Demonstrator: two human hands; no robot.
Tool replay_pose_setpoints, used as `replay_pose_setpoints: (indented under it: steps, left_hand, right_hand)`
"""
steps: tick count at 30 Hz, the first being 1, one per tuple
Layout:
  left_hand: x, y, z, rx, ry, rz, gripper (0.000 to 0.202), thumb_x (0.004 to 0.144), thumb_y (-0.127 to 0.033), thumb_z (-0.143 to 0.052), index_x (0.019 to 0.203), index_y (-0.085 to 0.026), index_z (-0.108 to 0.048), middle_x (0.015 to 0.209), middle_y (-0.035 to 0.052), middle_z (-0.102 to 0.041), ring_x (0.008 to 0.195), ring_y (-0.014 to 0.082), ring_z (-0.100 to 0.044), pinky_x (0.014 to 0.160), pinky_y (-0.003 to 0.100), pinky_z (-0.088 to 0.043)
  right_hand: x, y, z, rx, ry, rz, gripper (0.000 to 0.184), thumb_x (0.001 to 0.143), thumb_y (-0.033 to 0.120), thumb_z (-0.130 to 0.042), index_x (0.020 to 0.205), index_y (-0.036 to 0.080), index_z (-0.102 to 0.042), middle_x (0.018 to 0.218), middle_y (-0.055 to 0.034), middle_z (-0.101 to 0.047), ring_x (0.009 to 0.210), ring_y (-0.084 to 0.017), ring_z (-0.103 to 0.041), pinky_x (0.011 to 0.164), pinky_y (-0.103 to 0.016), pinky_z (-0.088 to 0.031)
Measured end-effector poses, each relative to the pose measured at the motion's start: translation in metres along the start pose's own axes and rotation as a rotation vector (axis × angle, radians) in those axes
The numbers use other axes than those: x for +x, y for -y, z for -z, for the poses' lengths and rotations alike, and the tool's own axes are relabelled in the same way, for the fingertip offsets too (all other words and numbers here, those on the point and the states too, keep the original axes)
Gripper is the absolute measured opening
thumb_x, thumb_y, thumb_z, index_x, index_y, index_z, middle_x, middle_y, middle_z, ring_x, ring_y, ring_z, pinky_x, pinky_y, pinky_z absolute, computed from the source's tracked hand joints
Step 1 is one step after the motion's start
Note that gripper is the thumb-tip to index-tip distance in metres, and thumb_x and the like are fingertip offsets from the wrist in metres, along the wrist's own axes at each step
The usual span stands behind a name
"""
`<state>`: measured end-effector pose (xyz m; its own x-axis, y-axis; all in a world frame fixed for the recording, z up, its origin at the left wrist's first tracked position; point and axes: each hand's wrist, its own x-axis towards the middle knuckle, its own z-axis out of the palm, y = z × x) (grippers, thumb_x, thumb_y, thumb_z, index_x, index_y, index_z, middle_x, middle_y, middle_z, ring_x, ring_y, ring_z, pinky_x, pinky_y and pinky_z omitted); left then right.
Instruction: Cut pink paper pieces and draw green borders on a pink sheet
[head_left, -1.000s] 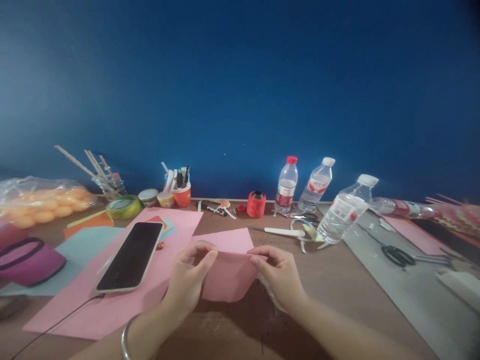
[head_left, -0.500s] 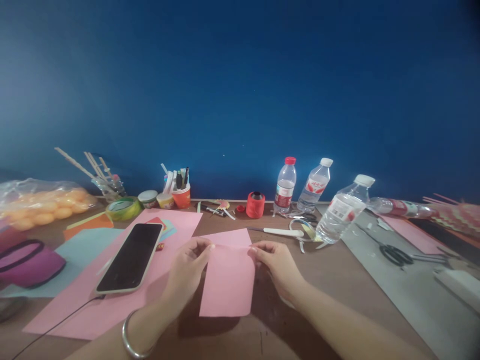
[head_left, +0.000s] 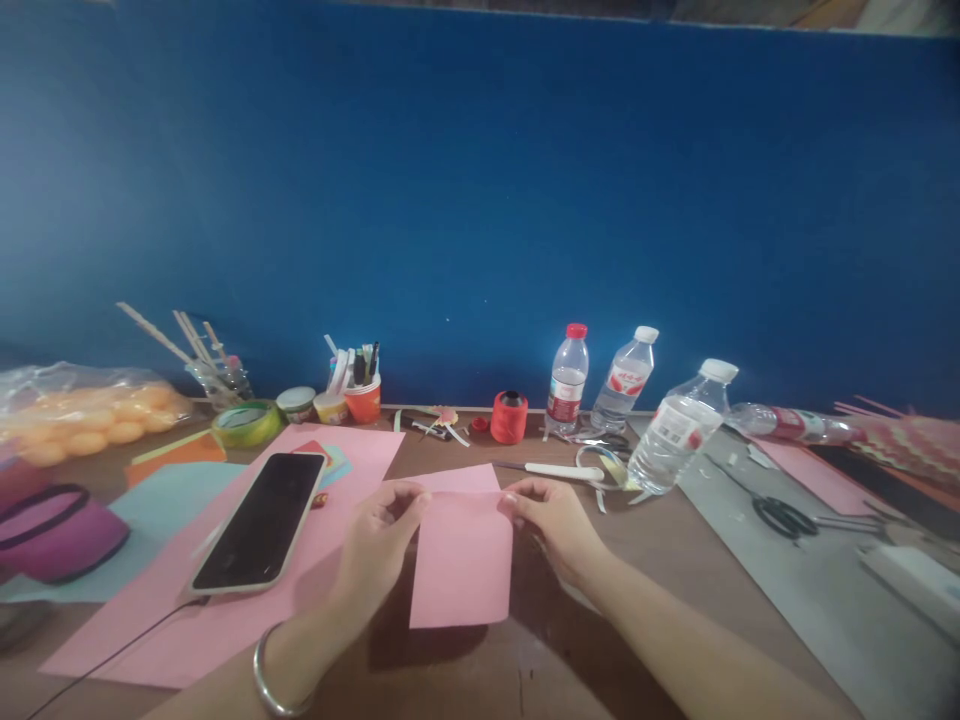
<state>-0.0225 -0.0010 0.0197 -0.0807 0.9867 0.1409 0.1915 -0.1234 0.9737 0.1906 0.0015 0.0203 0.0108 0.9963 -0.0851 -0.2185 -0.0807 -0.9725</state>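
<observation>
Two hands hold one small pink paper sheet (head_left: 463, 560) up off the brown counter (head_left: 660, 560), low in the middle of the view. The left hand (head_left: 379, 545) pinches the sheet's top left corner between thumb and fingertips, and the right hand (head_left: 559, 525) pinches the top right corner the same way, so the sheet hangs down between them with its lower edge free above its own shadow. A metal bangle (head_left: 270, 680) circles the left wrist.

At 9 o'clock from the sheet, a black phone (head_left: 260, 520) lies face up on a large pink paper (head_left: 225, 610), with a dark cable running off toward 7 o'clock. Farther out at 9 o'clock sit a light blue paper (head_left: 161, 500) and a purple pouch (head_left: 56, 530). At 10 o'clock stand a green tape roll (head_left: 246, 423), an orange cup of pens (head_left: 363, 395) and a bag of orange balls (head_left: 82, 412). At 12 o'clock is a red thread spool (head_left: 509, 417). At 1 o'clock stand two upright water bottles, one with a red cap (head_left: 568, 380) and one with a white cap (head_left: 625, 380), with white-handled scissors (head_left: 562, 469) near them. At 2 o'clock a third bottle (head_left: 679, 430) stands on the counter, and black scissors (head_left: 784, 517) lie on a grey mat (head_left: 810, 590) at 3 o'clock.
</observation>
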Motion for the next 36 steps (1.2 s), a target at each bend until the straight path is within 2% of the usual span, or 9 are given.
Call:
replay_pose_setpoints:
  steps: [9, 12, 19, 22, 26, 32, 36]
  left_hand:
    - [0.005, 0.003, 0.002, 0.021, -0.027, -0.027, 0.021, 0.074, -0.037, -0.065, 0.079, -0.018, -0.063, 0.077, 0.0017, -0.064, 0.072, 0.0171, -0.057, 0.065, 0.025, -0.046]
    - [0.004, 0.002, 0.001, 0.013, -0.022, -0.018, 0.021, 0.073, -0.037, -0.065, 0.078, -0.017, -0.063, 0.077, 0.0019, -0.064, 0.072, 0.0174, -0.057, 0.065, 0.026, -0.046]
    - [0.004, 0.005, 0.001, -0.054, -0.042, 0.026, 0.027, 0.073, -0.042, -0.066, 0.082, -0.016, -0.063, 0.073, 0.0012, -0.062, 0.068, 0.0159, -0.056, 0.061, 0.024, -0.046]
    - [0.004, 0.005, 0.001, -0.074, -0.049, 0.04, 0.029, 0.071, -0.042, -0.068, 0.081, -0.016, -0.063, 0.07, 0.0006, -0.061, 0.065, 0.0153, -0.055, 0.059, 0.023, -0.045]
    - [0.005, 0.007, 0.001, -0.092, -0.036, 0.055, 0.029, 0.07, -0.042, -0.07, 0.08, -0.015, -0.064, 0.071, 0.0007, -0.061, 0.066, 0.0153, -0.056, 0.06, 0.024, -0.046]
    - [0.007, 0.004, -0.001, -0.113, 0.008, 0.083, 0.033, 0.07, -0.042, -0.069, 0.087, -0.015, -0.064, 0.075, 0.002, -0.064, 0.067, 0.0159, -0.059, 0.061, 0.025, -0.047]
    - [0.005, -0.006, -0.005, -0.145, 0.099, 0.103, 0.039, 0.069, -0.041, -0.07, 0.095, -0.013, -0.066, 0.094, 0.0096, -0.069, 0.087, 0.0229, -0.063, 0.074, 0.031, -0.05]
  right_hand:
    - [0.002, -0.001, 0.005, 0.027, 0.024, 0.069, 0.004, 0.058, 0.016, -0.071, 0.058, 0.014, -0.067, 0.052, 0.0, -0.061, 0.05, -0.01, -0.047, 0.053, -0.024, -0.036]
    - [0.002, -0.001, 0.006, 0.036, 0.041, 0.08, 0.008, 0.06, 0.019, -0.07, 0.055, 0.014, -0.066, 0.052, 0.0006, -0.06, 0.05, -0.01, -0.046, 0.053, -0.024, -0.036]
    - [0.0, -0.003, 0.001, 0.021, 0.054, 0.031, 0.036, 0.069, 0.048, -0.066, 0.064, 0.012, -0.068, 0.062, -0.0054, -0.064, 0.058, -0.015, -0.054, 0.058, -0.027, -0.041]
    - [-0.001, -0.006, 0.001, -0.094, 0.068, 0.052, 0.027, 0.065, 0.038, -0.072, 0.063, 0.012, -0.068, 0.058, -0.0034, -0.063, 0.054, -0.013, -0.05, 0.057, -0.026, -0.039]
    - [0.0, -0.007, 0.0, -0.26, 0.022, 0.073, 0.017, 0.066, 0.029, -0.068, 0.059, 0.014, -0.064, 0.053, 0.0012, -0.059, 0.052, -0.012, -0.047, 0.054, -0.025, -0.033]
    - [0.001, -0.007, 0.001, -0.269, -0.045, 0.085, 0.017, 0.063, 0.029, -0.067, 0.056, 0.015, -0.061, 0.052, 0.0039, -0.056, 0.051, -0.011, -0.043, 0.053, -0.024, -0.03]
    - [0.005, -0.011, 0.005, -0.254, -0.087, 0.109, 0.019, 0.065, 0.032, -0.067, 0.058, 0.016, -0.061, 0.053, 0.004, -0.054, 0.051, -0.012, -0.042, 0.052, -0.024, -0.029]
